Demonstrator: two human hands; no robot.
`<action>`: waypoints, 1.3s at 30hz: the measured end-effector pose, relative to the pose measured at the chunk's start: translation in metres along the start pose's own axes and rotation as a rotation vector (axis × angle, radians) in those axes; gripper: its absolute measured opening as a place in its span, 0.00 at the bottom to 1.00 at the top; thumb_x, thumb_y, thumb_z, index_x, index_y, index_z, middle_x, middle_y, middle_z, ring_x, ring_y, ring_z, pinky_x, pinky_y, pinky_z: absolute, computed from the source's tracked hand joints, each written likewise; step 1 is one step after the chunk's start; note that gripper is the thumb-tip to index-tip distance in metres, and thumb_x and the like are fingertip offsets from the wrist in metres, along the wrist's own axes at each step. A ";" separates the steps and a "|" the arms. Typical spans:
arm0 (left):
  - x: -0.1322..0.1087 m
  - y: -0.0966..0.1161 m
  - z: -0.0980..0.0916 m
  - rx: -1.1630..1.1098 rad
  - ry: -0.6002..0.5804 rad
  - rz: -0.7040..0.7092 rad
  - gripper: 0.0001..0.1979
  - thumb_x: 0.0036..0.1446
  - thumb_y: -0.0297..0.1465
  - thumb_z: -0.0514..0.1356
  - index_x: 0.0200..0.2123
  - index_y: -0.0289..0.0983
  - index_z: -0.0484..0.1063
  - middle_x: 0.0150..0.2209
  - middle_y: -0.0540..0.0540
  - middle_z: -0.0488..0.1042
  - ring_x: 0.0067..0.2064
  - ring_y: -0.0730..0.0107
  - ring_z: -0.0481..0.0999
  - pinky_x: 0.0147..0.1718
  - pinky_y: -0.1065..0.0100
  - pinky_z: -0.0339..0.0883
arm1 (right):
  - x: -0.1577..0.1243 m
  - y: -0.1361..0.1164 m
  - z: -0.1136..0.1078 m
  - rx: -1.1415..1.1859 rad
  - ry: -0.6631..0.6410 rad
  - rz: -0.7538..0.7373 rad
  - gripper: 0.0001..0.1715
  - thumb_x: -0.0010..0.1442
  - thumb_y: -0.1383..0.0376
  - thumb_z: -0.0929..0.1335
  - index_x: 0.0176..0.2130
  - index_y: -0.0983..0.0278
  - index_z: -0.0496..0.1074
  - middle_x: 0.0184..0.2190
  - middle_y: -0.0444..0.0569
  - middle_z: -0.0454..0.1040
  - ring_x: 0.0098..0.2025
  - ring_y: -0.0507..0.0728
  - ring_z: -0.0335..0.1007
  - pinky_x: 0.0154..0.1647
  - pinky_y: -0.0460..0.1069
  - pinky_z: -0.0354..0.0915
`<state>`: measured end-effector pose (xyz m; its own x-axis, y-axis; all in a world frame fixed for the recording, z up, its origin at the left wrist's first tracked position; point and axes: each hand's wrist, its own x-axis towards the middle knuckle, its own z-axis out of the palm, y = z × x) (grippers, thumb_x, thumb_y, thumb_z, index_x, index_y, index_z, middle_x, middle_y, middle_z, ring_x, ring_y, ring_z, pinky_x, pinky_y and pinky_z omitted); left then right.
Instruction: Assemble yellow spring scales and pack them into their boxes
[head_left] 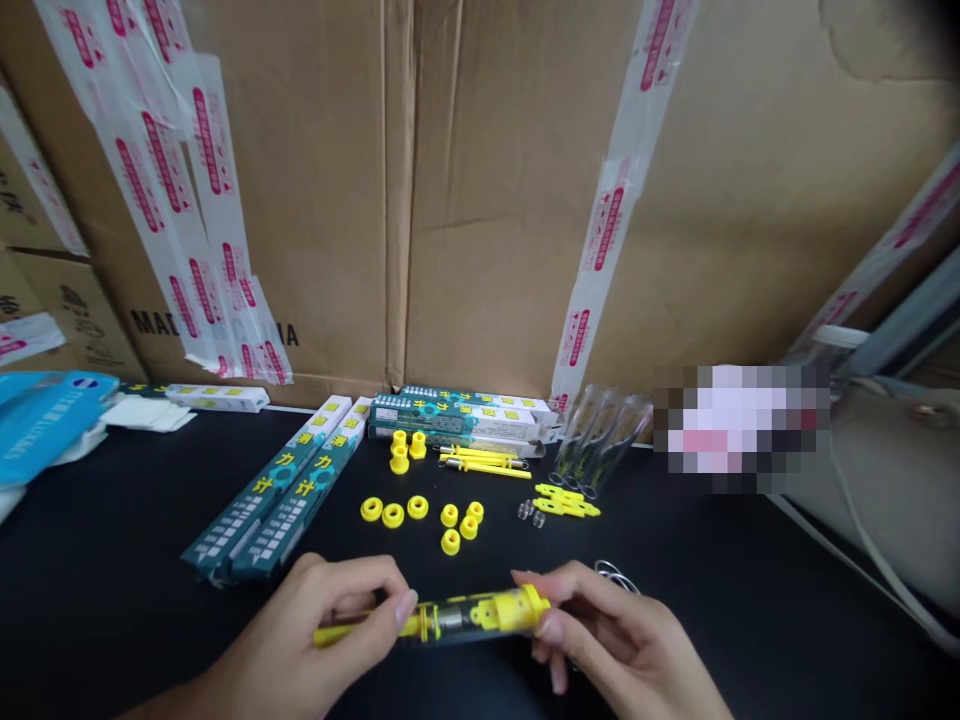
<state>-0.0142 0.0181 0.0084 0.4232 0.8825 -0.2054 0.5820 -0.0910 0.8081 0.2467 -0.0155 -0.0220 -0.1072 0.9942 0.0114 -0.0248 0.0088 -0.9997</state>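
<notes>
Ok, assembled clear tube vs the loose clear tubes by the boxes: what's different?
The assembled clear tube is held between the left hand and right hand, while the loose clear tubes lie on the black table. The assembled clear tube holds yellow parts and a metal part; the loose clear tubes show none. Both are transparent cylinders.

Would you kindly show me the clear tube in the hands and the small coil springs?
Clear tube [459, 624], head view, on its middle.
Small coil springs [522, 510], head view, on the left spring.
</notes>
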 end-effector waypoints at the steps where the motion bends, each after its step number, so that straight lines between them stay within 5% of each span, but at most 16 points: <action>1: -0.001 0.001 0.000 0.005 0.000 0.000 0.22 0.65 0.49 0.50 0.26 0.40 0.65 0.12 0.60 0.54 0.13 0.79 0.53 0.13 0.74 0.38 | 0.000 0.000 0.000 0.004 -0.008 0.001 0.14 0.61 0.51 0.77 0.34 0.59 0.86 0.27 0.45 0.80 0.26 0.52 0.73 0.28 0.42 0.74; 15: -0.003 0.014 -0.003 -0.054 0.029 -0.003 0.17 0.61 0.47 0.57 0.29 0.40 0.70 0.17 0.59 0.57 0.17 0.76 0.53 0.17 0.68 0.38 | -0.002 -0.005 -0.004 -0.056 -0.021 -0.082 0.14 0.63 0.58 0.77 0.50 0.49 0.84 0.45 0.47 0.84 0.41 0.57 0.82 0.47 0.47 0.77; 29: -0.010 0.010 -0.003 0.033 0.022 0.116 0.15 0.63 0.45 0.59 0.32 0.40 0.73 0.19 0.58 0.58 0.23 0.72 0.57 0.25 0.68 0.47 | -0.003 -0.005 0.003 0.021 0.073 -0.016 0.17 0.53 0.50 0.81 0.37 0.58 0.87 0.26 0.45 0.80 0.26 0.53 0.73 0.30 0.46 0.74; 39: -0.010 0.011 -0.005 0.058 0.021 0.129 0.14 0.63 0.43 0.60 0.31 0.40 0.74 0.19 0.59 0.56 0.22 0.73 0.55 0.24 0.68 0.46 | -0.004 -0.010 0.006 -0.006 0.091 -0.017 0.18 0.54 0.49 0.80 0.30 0.61 0.84 0.23 0.45 0.79 0.24 0.52 0.73 0.24 0.44 0.70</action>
<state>-0.0153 0.0105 0.0222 0.4828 0.8712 -0.0892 0.5632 -0.2309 0.7935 0.2410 -0.0202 -0.0115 -0.0157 0.9995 0.0267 -0.0196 0.0264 -0.9995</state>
